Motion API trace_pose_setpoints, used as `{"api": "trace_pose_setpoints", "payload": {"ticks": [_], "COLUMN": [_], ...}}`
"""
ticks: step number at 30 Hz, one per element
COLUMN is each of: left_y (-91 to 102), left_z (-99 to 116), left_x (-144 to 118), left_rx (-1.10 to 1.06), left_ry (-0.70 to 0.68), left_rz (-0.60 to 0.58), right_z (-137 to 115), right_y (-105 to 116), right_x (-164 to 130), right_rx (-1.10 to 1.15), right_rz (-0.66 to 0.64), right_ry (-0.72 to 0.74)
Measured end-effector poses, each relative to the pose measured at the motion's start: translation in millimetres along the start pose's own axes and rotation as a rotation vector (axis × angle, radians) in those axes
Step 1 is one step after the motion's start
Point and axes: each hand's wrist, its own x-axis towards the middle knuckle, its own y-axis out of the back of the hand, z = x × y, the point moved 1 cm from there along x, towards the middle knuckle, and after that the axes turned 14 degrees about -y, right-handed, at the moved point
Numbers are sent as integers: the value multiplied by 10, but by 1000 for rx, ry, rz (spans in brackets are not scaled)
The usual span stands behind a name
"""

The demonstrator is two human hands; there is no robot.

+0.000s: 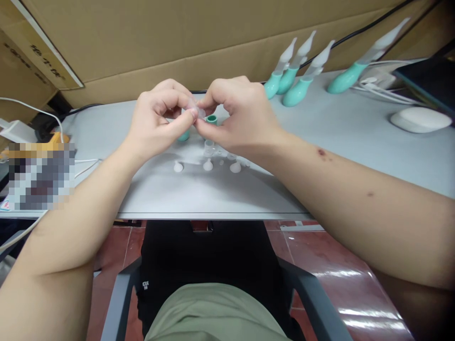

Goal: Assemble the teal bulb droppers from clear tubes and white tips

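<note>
My left hand (163, 113) and my right hand (238, 111) meet above the table, fingertips closed on a small translucent plastic piece (199, 112); my fingers cover part of it. Below and behind them stand teal bulbs, one with its open neck (212, 120) showing and another (184, 136) mostly covered by my left hand. Closer to me, a clear plastic cup-like part (209, 148) is on the table. Three white funnel-shaped tips lie in a row: a left one (178, 166), a middle one (208, 165) and a right one (235, 166). Tiny clear pieces are scattered around them.
Several assembled teal bulb aspirators with white nozzles (300, 90) stand at the back right, one (346, 78) set apart. A white computer mouse (421, 119) lies at the far right near cables. A white charger (19, 131) is at left. Cardboard (170, 42) walls the back.
</note>
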Motion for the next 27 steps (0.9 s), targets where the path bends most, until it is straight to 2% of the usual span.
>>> {"api": "trace_pose_setpoints", "payload": {"ticks": [9,13,17,19,22,24,27], "left_y": [32,13,-7,17,113,194,268], "left_z": [52,74,54,28,-38,-108,-240], "left_x": [12,15,2,7,26,26,-16], "left_rx": [-57,23,112,133,155,157,119], "left_ry": [-6,-20,-24,-48,-52,3,166], "left_rz": [-35,-39,-5,16,35,-4,-179], "right_z": [-90,-62,-94,-90,-12,64,144], "right_y": [22,25,46,51,41,22,-17], "right_x": [-9,-9,-29,-26,9,42,84], "right_rx": [-14,50,85,100,133,173,260], "right_rz": [-76,-31,-55,-55,14,56,64], "right_ry": [-115,-79,-63,-28,47,30,-55]}}
